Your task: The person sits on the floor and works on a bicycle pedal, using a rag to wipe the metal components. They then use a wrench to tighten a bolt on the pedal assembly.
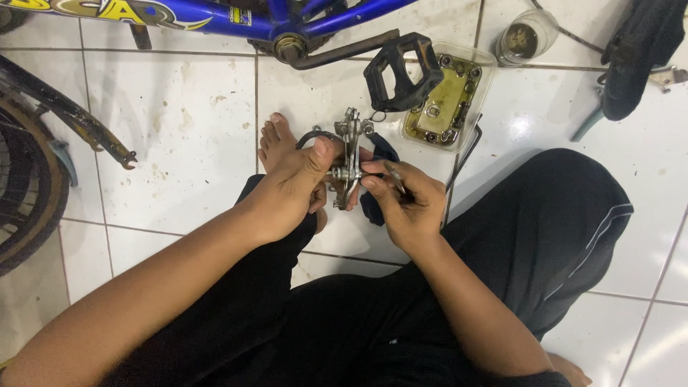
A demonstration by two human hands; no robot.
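- Fingers of the left hand [290, 190] wrap the metal brake caliper [347, 154], thumb pressed on top, steadying it above the tiled floor [186, 107].
- Right hand [405, 204] pinches a thin tool [394, 179] against the caliper's side, fingertips pressed together for control.
- Plastic tray [448, 100] of small parts sits just beyond, near the black pedal [401, 68], within reach.

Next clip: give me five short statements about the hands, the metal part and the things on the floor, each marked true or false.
1. The left hand grips the metal brake caliper. True.
2. The right hand is empty. False: its fingers pinch a thin tool at the caliper.
3. The clear plastic tray holds small metal parts. True.
4. The bicycle frame is red. False: it is blue.
5. The black pedal lies loose. False: it sits on its crank arm.
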